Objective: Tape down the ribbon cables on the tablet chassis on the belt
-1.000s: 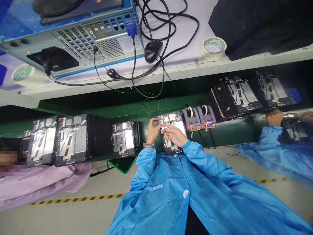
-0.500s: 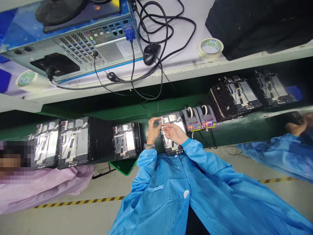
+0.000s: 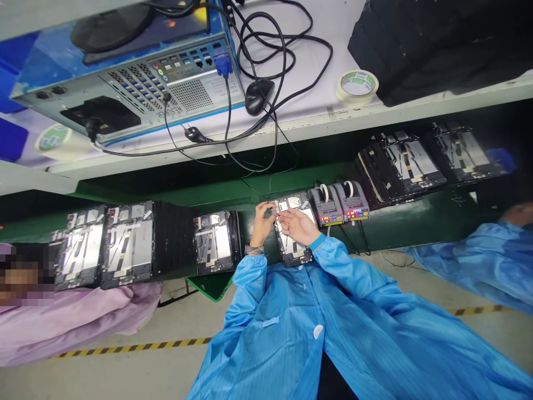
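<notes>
In front of me on the green bench lies an opened tablet-like device (image 3: 293, 253), its silvery plate and dark frame showing under my hands. My left hand (image 3: 262, 223) is closed in a pinch over its upper left edge. From the right, my right hand (image 3: 298, 226) reaches over the device, thumb and forefinger pressed together close to the left fingertips. Something small seems to be between the fingers, too tiny to make out. Just right of the device stand two grey tape dispensers (image 3: 326, 206) with lit red displays, each carrying a white roll.
Stacks of similar devices stand left (image 3: 212, 244) and right (image 3: 410, 161). A shelf above bears a computer case (image 3: 183, 89), tangled black cables, a mouse (image 3: 257, 97) and a tape roll (image 3: 357, 87). Co-workers' sleeves show at left, pink (image 3: 83, 316), and right, blue (image 3: 470, 255).
My hands stay nearly in place over the device, fingertips still together. The view has shifted slightly. At the right, the co-worker's hand has moved away rightward.
</notes>
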The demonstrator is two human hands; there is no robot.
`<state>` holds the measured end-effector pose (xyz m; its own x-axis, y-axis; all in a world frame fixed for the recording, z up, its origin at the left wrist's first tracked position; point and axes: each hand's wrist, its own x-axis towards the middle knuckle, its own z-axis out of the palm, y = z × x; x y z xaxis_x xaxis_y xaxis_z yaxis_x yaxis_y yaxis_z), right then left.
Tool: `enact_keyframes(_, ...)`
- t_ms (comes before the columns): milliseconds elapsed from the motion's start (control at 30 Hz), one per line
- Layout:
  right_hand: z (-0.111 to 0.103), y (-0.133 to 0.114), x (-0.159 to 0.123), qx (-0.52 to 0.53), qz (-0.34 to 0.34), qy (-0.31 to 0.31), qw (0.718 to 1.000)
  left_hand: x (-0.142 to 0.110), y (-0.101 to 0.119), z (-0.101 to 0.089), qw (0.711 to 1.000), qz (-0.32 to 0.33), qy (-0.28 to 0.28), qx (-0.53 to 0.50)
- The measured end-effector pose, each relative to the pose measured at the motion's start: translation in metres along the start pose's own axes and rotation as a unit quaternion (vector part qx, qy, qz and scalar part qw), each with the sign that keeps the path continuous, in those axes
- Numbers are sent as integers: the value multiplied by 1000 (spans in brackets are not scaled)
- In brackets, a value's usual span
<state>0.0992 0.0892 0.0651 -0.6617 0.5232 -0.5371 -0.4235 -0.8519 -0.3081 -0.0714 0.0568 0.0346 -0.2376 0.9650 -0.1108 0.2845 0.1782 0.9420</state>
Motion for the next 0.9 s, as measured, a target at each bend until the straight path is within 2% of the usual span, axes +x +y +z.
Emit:
enact_keyframes(167,1,-5,1,37,27,7,999,2,-4,-2,996,31,-10,80)
enact_keyframes(267,-1,-6,-7,11,53,2,999,3,-4,-4,992,53,-12,114)
enact_keyframes(333,-4,-3,-15,-77,53,9,996,4,-3,-5,991,55,-18,123)
enact_keyframes(400,-7,-2,-22,-241,-12,45,969,4,-2,-5,991,51,-22,126)
enact_keyframes(433,-7,-2,-24,-345,-70,67,934,4,-2,-5,990,51,-24,126)
enact_keyframes(467,-7,-3,-26,-453,-133,84,878,5,-2,-5,990,52,-25,125)
enact_keyframes(533,-5,-8,-26,-653,-219,88,720,5,-4,-5,991,58,-27,118)
enact_keyframes(600,0,-14,-22,-798,-221,65,556,5,-6,-6,992,54,-27,110)
enact_keyframes(633,2,-17,-19,-847,-203,53,488,5,-7,-6,993,48,-28,108)
enact_keyframes(667,5,-19,-16,-881,-183,42,433,5,-8,-6,993,42,-29,106)
enact_keyframes(700,7,-21,-14,-904,-168,32,392,6,-9,-7,993,37,-32,106)
enact_keyframes(767,9,-25,-8,-926,-158,15,343,7,-10,-7,993,33,-38,109)
enact_keyframes(833,9,-30,-4,-932,-162,-2,324,8,-9,-7,992,36,-36,114)
enact_keyframes(900,7,-37,-2,-931,-168,-14,324,9,-8,-6,991,47,-18,123)
